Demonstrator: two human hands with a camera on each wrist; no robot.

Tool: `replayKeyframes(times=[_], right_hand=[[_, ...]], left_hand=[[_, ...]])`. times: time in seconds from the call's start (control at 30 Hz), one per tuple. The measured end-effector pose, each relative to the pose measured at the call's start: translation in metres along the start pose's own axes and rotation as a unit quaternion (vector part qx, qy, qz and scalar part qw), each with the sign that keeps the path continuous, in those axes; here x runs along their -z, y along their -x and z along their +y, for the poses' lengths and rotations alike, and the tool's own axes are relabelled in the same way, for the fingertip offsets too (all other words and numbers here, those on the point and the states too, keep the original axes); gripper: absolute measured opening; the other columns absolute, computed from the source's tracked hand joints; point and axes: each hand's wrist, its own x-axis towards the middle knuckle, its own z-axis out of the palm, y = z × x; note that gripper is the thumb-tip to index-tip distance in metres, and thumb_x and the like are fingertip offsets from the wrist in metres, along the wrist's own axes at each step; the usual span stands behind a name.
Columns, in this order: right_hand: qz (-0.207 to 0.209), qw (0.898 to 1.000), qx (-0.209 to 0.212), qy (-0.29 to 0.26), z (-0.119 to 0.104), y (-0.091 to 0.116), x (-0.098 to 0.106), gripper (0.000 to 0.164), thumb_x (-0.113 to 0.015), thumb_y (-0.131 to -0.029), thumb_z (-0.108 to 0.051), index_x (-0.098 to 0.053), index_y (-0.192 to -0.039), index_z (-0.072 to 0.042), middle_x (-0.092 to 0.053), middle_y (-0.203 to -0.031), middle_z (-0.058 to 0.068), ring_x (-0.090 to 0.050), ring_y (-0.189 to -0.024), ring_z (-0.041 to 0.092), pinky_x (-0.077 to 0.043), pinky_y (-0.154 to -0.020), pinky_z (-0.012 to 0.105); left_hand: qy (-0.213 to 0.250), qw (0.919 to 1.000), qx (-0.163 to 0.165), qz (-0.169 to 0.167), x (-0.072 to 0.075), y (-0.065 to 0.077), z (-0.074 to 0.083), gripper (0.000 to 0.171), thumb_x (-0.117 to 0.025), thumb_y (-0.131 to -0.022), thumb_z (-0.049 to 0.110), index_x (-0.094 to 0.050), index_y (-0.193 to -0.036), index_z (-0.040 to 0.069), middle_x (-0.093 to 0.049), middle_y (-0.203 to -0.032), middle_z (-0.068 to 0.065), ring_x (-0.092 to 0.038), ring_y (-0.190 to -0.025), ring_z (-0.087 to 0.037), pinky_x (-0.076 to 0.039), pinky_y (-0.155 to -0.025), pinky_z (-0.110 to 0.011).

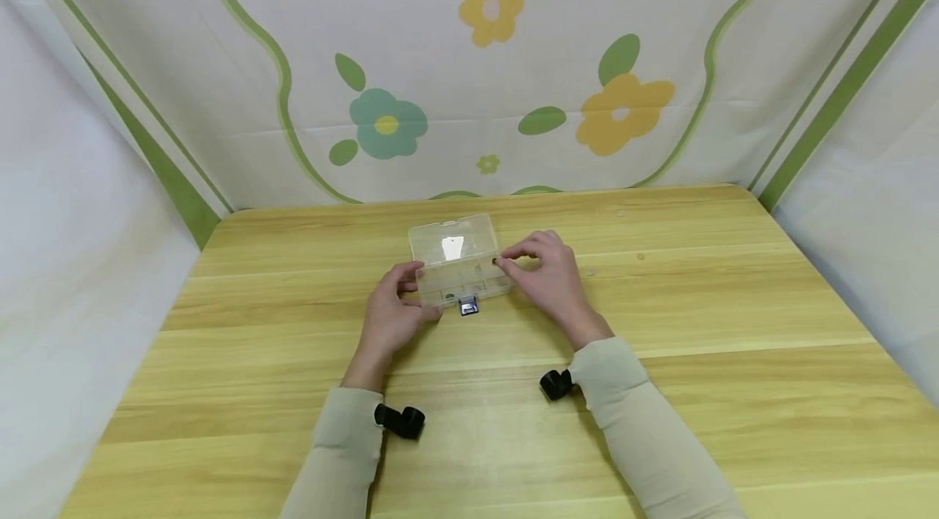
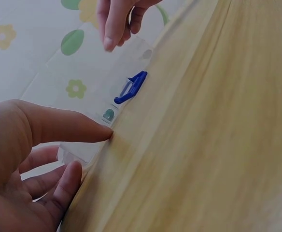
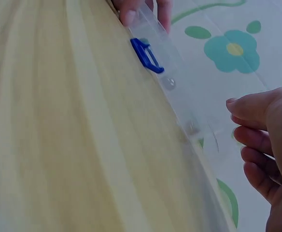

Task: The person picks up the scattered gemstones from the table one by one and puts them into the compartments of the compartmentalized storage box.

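A clear plastic compartment box (image 1: 425, 246) lies on the table with its lid tipped back. On its front edge is a blue latch (image 2: 131, 88). My left hand (image 1: 394, 309) holds the box at its left end, thumb along the front edge and fingers round the side. Over the right end of the box, my right hand (image 1: 550, 273) pinches a small dark piece (image 1: 495, 261) between thumb and forefinger. A green piece (image 2: 108, 115) sits in a front compartment near the left thumb. Further along the front, a clear rounded piece (image 3: 169, 83) shows inside.
Several tiny pieces lie on the wooden table (image 1: 734, 389) right of the box, among them a yellowish one (image 1: 641, 257) and a pale one (image 1: 591, 271). A flower-patterned cloth (image 1: 455, 95) hangs behind the table's far edge, with white cloth at both sides.
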Motion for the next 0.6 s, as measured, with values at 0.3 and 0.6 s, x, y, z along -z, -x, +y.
replayKeyframes(times=[0.3, 0.6], right_hand=[[0.036, 0.998, -0.044, -0.006, 0.019, 0.009, 0.025, 0.010, -0.084, -0.094, -0.020, -0.085, -0.098, -0.011, -0.077, -0.101, 0.007, -0.065, -0.104, 0.027, -0.057, -0.094, 0.048], [0.074, 0.991, -0.114, -0.022, 0.043, 0.012, 0.053, 0.019, -0.082, -0.097, -0.028, -0.084, -0.106, -0.011, -0.076, -0.109, 0.010, -0.064, -0.107, 0.027, -0.052, -0.094, 0.034]], left_hand=[[-0.009, 1.0000, 0.002, 0.001, 0.000, 0.000, -0.001, 0.079, -0.086, -0.078, -0.007, -0.059, -0.150, 0.013, -0.062, -0.137, -0.016, -0.062, -0.118, -0.032, -0.061, -0.096, -0.041], [-0.009, 1.0000, 0.001, 0.001, -0.001, 0.000, -0.001, 0.079, -0.086, -0.078, -0.007, -0.059, -0.149, 0.013, -0.063, -0.135, -0.017, -0.062, -0.116, -0.031, -0.062, -0.095, -0.040]])
